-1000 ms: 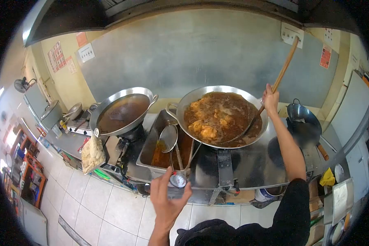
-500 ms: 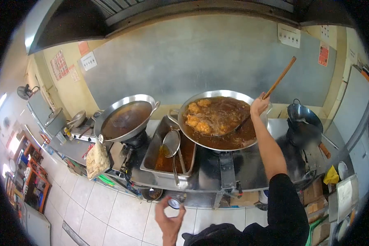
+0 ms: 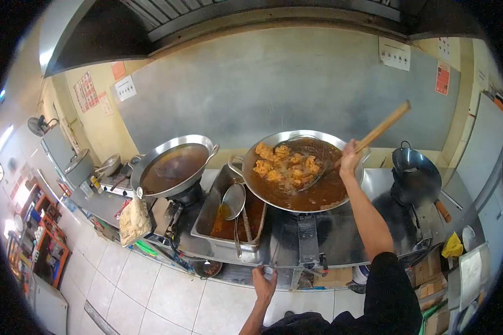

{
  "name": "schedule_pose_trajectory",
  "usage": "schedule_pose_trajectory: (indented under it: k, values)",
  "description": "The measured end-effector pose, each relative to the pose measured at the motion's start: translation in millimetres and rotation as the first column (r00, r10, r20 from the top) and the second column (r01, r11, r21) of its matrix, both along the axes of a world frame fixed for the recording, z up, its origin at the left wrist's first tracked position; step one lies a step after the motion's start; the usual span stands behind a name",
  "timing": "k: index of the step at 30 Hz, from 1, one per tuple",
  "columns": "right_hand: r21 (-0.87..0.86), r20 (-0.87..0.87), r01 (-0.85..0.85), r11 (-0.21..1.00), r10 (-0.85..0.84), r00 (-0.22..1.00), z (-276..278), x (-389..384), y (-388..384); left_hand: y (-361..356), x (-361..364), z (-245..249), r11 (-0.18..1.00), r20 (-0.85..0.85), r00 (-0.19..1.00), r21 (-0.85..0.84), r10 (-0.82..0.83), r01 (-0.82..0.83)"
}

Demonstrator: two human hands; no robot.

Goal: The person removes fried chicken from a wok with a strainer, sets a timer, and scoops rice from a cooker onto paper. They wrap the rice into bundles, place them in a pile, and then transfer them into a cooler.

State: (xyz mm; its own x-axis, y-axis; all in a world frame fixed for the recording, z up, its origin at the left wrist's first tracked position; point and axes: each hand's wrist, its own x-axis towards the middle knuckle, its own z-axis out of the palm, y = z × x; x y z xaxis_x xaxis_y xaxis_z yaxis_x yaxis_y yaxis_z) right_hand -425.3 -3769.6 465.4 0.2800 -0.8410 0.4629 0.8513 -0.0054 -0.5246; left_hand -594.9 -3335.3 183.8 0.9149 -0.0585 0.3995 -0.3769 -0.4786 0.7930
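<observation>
Several golden-brown pieces (image 3: pixel 273 175) lie in dark liquid in the right wok (image 3: pixel 255 146).
The right hand (image 3: pixel 350 158) is clenched round the wooden handle (image 3: pixel 384 126) of a tool dipped there; the left, by the near edge of the bench (image 3: pixel 341 245), grasps a small round dial (image 3: pixel 269 271). A metal tray (image 3: pixel 210 204) stands between both woks.

Fried pieces: we record golden orange (image 3: pixel 271 169).
Oil: we see reddish brown (image 3: pixel 318 200).
Wall panel: we note plain grey-green (image 3: pixel 262 84).
Cloth: we read yellow (image 3: pixel 452 245).
Floor: we log pale tiles, darker grid lines (image 3: pixel 167 296).
</observation>
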Motion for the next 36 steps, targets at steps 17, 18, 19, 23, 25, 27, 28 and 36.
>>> schedule_pose_trajectory:
  k: [17, 18, 19, 23, 25, 27, 28, 36]
  values:
    - [0.272, -0.271, 0.384, 0.882, -0.313, 0.910, 2, 1, 40, -54, 67, -80, 0.998, -0.097, 0.995, 0.065, 0.011, -0.005]
    - [0.304, -0.255, 0.376, 0.875, -0.305, 0.918, 4, 0, 47, -56, 66, -78, 0.997, -0.098, 0.995, 0.074, 0.013, -0.006]
    - [0.221, -0.228, 0.364, 0.905, -0.314, 0.921, 1, 5, 60, -58, 67, -75, 0.996, -0.096, 0.995, 0.084, 0.011, -0.003]
    - [0.305, -0.105, 0.283, 0.910, -0.263, 0.959, -9, -3, 54, -58, 53, -66, 0.997, -0.045, 0.998, 0.051, -0.048, 0.050]
    - [0.486, -0.024, 0.202, 0.850, -0.219, 0.976, -17, -18, 9, -52, 41, -64, 0.995, 0.093, 0.994, 0.093, -0.053, 0.044]
    - [0.534, 0.080, 0.114, 0.838, -0.184, 0.980, 13, -47, 20, -29, 16, -56, 0.989, 0.008, 0.989, 0.012, -0.150, 0.150]
    - [0.503, 0.125, 0.092, 0.859, -0.178, 0.976, 23, -56, 25, -14, 5, -56, 0.980, -0.036, 0.979, -0.034, -0.199, 0.198]
    - [0.366, 0.240, 0.036, 0.930, -0.132, 0.962, 74, -101, 64, 241, -107, -201, 0.903, -0.624, 0.780, 0.359, 0.042, 0.239]
